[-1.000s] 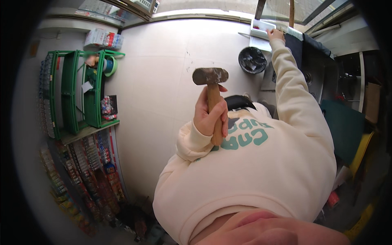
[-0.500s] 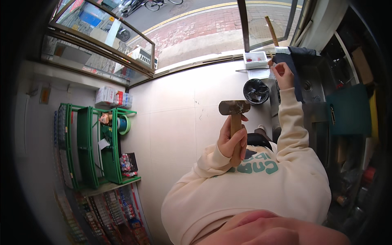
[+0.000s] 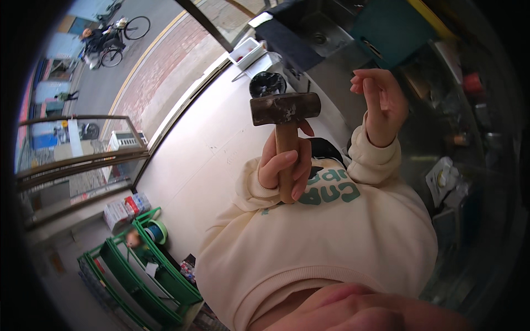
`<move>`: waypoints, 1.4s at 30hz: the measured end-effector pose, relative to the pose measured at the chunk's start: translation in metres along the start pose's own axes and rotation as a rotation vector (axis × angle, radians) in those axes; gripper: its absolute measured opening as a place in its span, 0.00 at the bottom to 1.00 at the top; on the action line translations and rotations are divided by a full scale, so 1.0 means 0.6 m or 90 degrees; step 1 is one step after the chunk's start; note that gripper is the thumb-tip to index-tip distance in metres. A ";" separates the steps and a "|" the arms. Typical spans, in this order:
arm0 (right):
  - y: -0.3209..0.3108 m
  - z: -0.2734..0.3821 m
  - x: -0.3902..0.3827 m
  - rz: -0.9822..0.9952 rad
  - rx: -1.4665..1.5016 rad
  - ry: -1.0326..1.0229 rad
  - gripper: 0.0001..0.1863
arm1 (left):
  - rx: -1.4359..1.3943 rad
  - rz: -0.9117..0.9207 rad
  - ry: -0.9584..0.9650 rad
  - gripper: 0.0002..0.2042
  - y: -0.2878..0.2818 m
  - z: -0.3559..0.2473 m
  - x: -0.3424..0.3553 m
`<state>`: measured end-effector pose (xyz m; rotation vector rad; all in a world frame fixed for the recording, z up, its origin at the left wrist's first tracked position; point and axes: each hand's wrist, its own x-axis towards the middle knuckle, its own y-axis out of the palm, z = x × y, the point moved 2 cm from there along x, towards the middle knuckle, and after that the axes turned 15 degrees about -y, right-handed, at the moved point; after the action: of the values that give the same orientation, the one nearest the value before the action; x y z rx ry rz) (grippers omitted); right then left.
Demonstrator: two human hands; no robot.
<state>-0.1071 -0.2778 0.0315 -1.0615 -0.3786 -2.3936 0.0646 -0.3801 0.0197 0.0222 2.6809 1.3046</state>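
My left hand (image 3: pixel 274 167) is wrapped round the wooden handle of a hammer (image 3: pixel 285 108) in front of my chest. The hammer is upright, its dark, worn, blocky metal head on top. My right hand (image 3: pixel 385 110) is raised to the right of it, fingers loosely bent and apart from the thumb. Nothing shows in that hand, and it touches nothing I can see. Beyond the hammer head stands a black-lined bin (image 3: pixel 268 83), partly covered by the head.
A white plastic basket (image 3: pixel 246 53) stands past the bin, by the doorway. A metal sink (image 3: pixel 323 41) and a teal panel (image 3: pixel 393 30) are at the far right. Green shelving (image 3: pixel 138 270) stands at lower left, with wrapped packs (image 3: pixel 127 209) beside it. Outside, a person rides a bicycle (image 3: pixel 113 47).
My view has turned to the right. My right hand has come back from beside the white basket, its pinch loosened. The hammer stays in my left hand, now nearer and higher in view.
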 end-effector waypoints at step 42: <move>-0.476 0.263 -0.163 -0.093 -0.304 -0.248 0.15 | 0.295 0.378 -0.038 0.33 0.306 0.363 0.230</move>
<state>-0.1075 0.0625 0.0471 -1.7789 -0.0033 -2.4613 -0.0495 -0.0847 0.0122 0.9512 2.9654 0.7209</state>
